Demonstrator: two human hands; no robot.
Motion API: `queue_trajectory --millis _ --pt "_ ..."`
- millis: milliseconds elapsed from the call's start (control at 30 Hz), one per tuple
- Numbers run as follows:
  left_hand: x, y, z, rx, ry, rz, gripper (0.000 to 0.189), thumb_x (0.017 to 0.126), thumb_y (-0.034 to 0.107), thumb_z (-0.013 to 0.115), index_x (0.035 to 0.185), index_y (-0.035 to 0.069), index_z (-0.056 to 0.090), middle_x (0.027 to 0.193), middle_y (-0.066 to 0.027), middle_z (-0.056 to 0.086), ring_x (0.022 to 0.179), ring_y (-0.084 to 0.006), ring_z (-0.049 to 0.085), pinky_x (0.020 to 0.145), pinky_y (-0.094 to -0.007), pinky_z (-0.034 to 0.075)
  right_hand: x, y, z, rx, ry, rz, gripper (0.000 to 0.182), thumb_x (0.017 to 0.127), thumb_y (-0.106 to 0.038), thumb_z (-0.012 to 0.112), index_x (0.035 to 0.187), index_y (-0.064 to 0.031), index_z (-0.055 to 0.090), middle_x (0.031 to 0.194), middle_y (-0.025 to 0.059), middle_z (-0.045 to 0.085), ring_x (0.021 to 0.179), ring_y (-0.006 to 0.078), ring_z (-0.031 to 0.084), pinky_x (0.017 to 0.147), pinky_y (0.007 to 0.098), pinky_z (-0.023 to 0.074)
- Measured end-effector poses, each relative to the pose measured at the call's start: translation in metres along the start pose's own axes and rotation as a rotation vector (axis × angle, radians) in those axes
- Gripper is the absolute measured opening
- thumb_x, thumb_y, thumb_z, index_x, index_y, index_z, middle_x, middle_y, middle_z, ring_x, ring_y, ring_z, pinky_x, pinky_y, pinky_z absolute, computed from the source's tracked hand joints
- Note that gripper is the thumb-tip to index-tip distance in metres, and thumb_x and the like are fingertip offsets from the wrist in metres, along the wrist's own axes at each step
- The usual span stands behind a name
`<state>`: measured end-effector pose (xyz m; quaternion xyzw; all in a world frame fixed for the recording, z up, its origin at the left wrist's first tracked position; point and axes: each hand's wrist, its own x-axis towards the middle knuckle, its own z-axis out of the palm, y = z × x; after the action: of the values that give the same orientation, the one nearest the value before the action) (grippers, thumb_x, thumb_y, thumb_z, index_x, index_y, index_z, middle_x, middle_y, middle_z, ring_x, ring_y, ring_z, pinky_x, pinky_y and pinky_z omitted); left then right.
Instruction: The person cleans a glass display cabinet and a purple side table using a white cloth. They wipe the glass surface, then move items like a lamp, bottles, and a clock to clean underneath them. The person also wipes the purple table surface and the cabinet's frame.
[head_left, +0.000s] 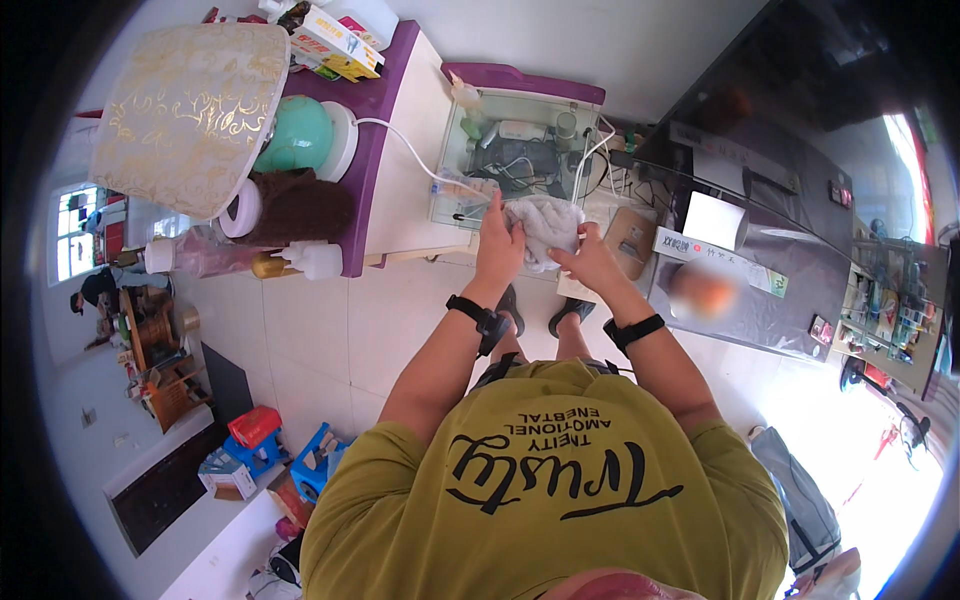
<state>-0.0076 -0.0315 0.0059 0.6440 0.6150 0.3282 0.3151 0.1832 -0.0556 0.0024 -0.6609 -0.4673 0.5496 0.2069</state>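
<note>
A crumpled light grey towel (546, 231) is held between both hands in front of the glass-topped table. My left hand (501, 244) grips its left side, fingers pointing up along the edge. My right hand (591, 259) holds its right side, with the thumb on the front of the cloth. Just beyond the towel lies the glass top (469, 112) of a low cabinet with a purple back edge. On or under that glass are cables, a white box (523, 131) and a small glass jar (566, 125); which level they lie on is hard to tell.
At left, a purple-edged shelf (375, 150) carries a lamp with a patterned shade (195, 112) and turquoise base (296, 139), bottles and boxes. A white cable runs from it to the glass. At right stands a dark covered surface (787, 315) with a white cup (712, 220). A person (105, 289) is far left.
</note>
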Motion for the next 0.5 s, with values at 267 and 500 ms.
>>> queue_trajectory --millis 267,500 --pt "-0.005 0.011 -0.007 -0.112 -0.065 0.063 0.059 0.092 0.004 0.054 0.147 0.002 0.032 0.127 -0.0228 0.050 0.114 -0.0385 0.051 0.100 -0.0430 0.041 -0.017 -0.014 0.009 0.130 0.118 -0.052 0.065 0.079 -0.021 0.078 0.123 0.0018 0.036 0.100 0.0209 0.063 0.074 0.0223 0.069 0.060 0.0323 0.0560" --pt "0.001 0.003 -0.007 0.029 -0.088 0.049 0.060 0.093 0.008 0.055 0.147 0.000 0.031 0.121 -0.0255 0.054 0.111 -0.0405 0.052 0.098 -0.0449 0.042 -0.013 -0.018 0.011 -0.141 0.244 -0.055 0.068 0.080 -0.036 0.075 0.129 -0.0052 0.039 0.106 0.0227 0.062 0.088 0.0327 0.066 0.079 0.0413 0.0523"
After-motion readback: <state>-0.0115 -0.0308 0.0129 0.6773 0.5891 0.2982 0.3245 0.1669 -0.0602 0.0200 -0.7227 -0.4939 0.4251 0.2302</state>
